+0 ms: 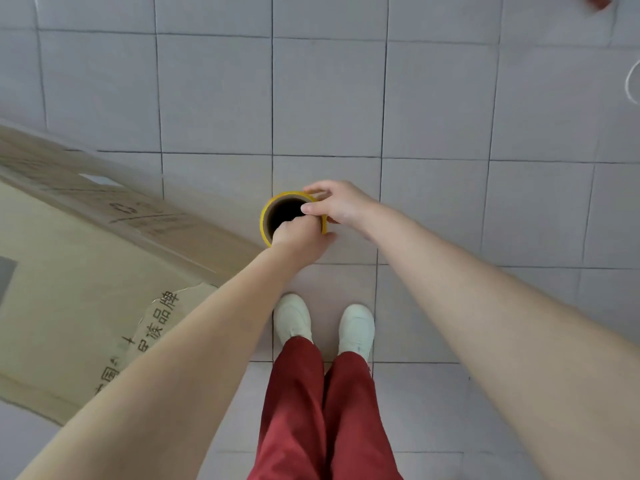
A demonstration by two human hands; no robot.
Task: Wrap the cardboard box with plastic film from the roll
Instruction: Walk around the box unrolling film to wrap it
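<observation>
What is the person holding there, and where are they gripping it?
A yellow-rimmed cardboard-core roll, seen end-on. Left hand grips its near rim; right hand pinches the far-right rim.

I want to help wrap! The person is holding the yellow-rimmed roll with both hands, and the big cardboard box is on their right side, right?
Not quite. The head view shows the big brown cardboard box on the person's left side, not the right. Both hands, left hand and right hand, do hold the yellow-rimmed roll.

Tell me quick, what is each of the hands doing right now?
Left hand: closed around the near rim of the yellow roll.
Right hand: fingers pinching the roll's far rim, holding it too.
</observation>
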